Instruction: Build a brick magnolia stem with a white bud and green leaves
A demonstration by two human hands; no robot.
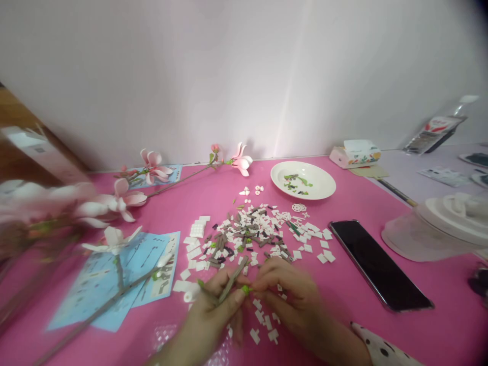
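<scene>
My left hand (217, 310) is closed around a grey-brown branch piece (233, 280) that slants up to the right, with a green bit (201, 284) at its left side. Between the fingers of both hands is a small bright green piece (245, 290). My right hand (287, 292) pinches at the right side of that green piece; what exactly its fingertips hold is too small to name. Just beyond the hands lies a pile of white, grey and dark loose bricks (247, 234).
Pink-white flower branches (122, 198) lie at the left over blue instruction sheets (152, 249). A white plate (328, 185) with green bits stands behind the pile. To the right are a black phone (377, 264), a clear lidded container (419, 234), a tissue pack (356, 155) and a bottle (438, 129).
</scene>
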